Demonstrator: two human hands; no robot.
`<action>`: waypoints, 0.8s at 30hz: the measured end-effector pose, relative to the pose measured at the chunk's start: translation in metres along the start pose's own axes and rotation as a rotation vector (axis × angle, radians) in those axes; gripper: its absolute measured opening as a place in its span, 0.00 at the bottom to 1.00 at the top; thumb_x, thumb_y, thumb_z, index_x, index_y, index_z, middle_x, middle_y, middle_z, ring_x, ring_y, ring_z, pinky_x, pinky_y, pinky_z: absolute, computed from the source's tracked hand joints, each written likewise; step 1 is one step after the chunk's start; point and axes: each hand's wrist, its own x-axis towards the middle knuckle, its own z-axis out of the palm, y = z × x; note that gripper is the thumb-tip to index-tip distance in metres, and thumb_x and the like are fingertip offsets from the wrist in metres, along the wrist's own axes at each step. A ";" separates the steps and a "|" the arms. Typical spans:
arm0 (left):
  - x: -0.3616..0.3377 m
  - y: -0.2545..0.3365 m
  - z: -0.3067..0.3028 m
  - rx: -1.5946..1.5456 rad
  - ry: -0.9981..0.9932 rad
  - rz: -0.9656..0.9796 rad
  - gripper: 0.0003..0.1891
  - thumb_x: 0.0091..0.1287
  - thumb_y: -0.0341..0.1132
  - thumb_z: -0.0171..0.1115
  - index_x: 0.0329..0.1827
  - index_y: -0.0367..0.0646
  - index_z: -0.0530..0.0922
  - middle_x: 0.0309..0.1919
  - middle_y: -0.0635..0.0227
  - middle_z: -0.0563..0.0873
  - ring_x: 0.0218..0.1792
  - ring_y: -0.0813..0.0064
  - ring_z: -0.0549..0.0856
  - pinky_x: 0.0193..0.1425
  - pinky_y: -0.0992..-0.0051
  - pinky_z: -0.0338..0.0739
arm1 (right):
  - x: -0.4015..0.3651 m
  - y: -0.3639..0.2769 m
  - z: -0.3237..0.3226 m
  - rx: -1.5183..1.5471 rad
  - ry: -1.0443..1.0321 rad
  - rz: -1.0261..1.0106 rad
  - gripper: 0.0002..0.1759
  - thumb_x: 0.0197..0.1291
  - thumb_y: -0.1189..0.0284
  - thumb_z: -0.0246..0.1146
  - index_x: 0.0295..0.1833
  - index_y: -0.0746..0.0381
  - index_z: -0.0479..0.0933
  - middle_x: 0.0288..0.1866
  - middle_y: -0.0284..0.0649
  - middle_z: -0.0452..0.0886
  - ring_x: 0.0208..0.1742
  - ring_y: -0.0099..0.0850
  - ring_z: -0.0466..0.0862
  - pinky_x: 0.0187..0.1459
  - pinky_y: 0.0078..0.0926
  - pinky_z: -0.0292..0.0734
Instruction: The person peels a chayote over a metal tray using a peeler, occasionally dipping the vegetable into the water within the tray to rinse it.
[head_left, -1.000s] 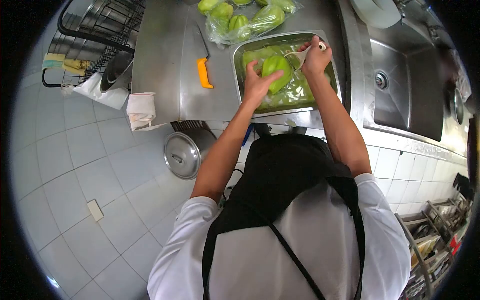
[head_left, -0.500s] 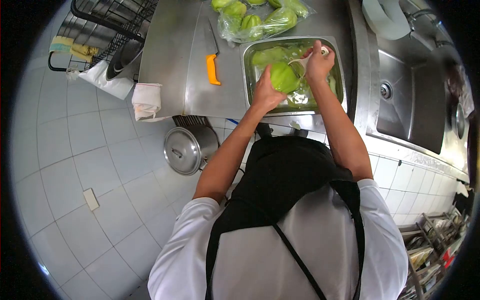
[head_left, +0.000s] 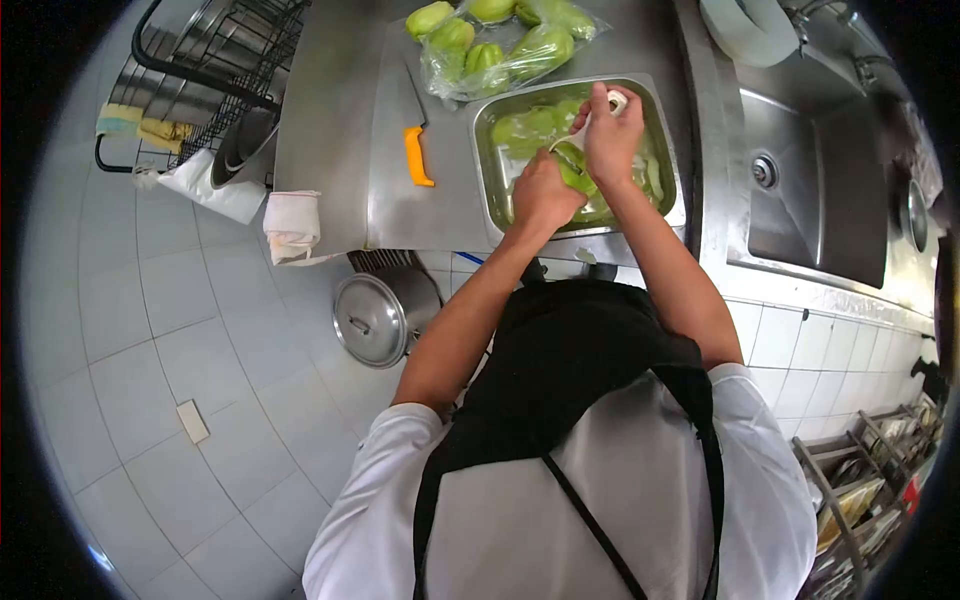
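Over a rectangular metal tray (head_left: 482, 165) with water and green pieces in it, my left hand (head_left: 545, 192) grips a green vegetable (head_left: 575, 178), mostly hidden by the fingers. My right hand (head_left: 612, 135) is closed round a white-handled peeler (head_left: 619, 100), whose head rests near the vegetable. A clear plastic bag (head_left: 455, 90) with several green vegetables lies behind the tray. Left of the tray, a knife with an orange handle (head_left: 416, 156) lies on the steel counter (head_left: 330, 100).
A steel sink (head_left: 785, 220) is on the right. At the left stand a black wire rack (head_left: 200, 70) and, on the counter corner, a folded white cloth (head_left: 292, 222). A lidded pot (head_left: 370, 320) is on the floor below.
My left hand has turned over the vegetable, covering more of it. My right hand has shifted slightly left with the peeler. The whole view has moved a little.
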 end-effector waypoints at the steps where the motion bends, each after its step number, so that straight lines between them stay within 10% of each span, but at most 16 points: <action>1: -0.002 0.001 0.001 -0.016 0.007 -0.009 0.35 0.41 0.39 0.80 0.53 0.32 0.75 0.46 0.43 0.86 0.50 0.47 0.85 0.56 0.57 0.79 | 0.002 0.001 -0.003 -0.021 0.014 -0.010 0.15 0.69 0.69 0.63 0.49 0.65 0.65 0.24 0.38 0.75 0.19 0.25 0.76 0.20 0.26 0.73; 9: -0.005 0.002 0.003 0.003 0.023 0.025 0.34 0.43 0.36 0.78 0.53 0.29 0.74 0.46 0.41 0.85 0.49 0.44 0.84 0.56 0.56 0.78 | 0.009 0.007 -0.012 -0.087 0.040 0.004 0.17 0.68 0.68 0.64 0.49 0.66 0.66 0.26 0.40 0.77 0.21 0.26 0.77 0.21 0.27 0.74; 13: -0.020 -0.005 0.010 0.001 0.058 0.087 0.37 0.44 0.36 0.78 0.57 0.26 0.72 0.49 0.40 0.83 0.52 0.44 0.83 0.58 0.57 0.78 | 0.058 0.068 -0.056 -0.592 0.108 -0.320 0.20 0.66 0.67 0.66 0.51 0.68 0.66 0.26 0.42 0.79 0.22 0.27 0.80 0.23 0.29 0.75; 24: -0.003 -0.009 -0.014 -0.203 -0.063 -0.082 0.53 0.40 0.42 0.83 0.70 0.28 0.65 0.57 0.42 0.81 0.59 0.51 0.82 0.64 0.64 0.75 | 0.066 0.003 -0.026 0.020 -0.028 0.165 0.11 0.68 0.77 0.57 0.50 0.68 0.64 0.35 0.48 0.81 0.31 0.32 0.83 0.33 0.31 0.79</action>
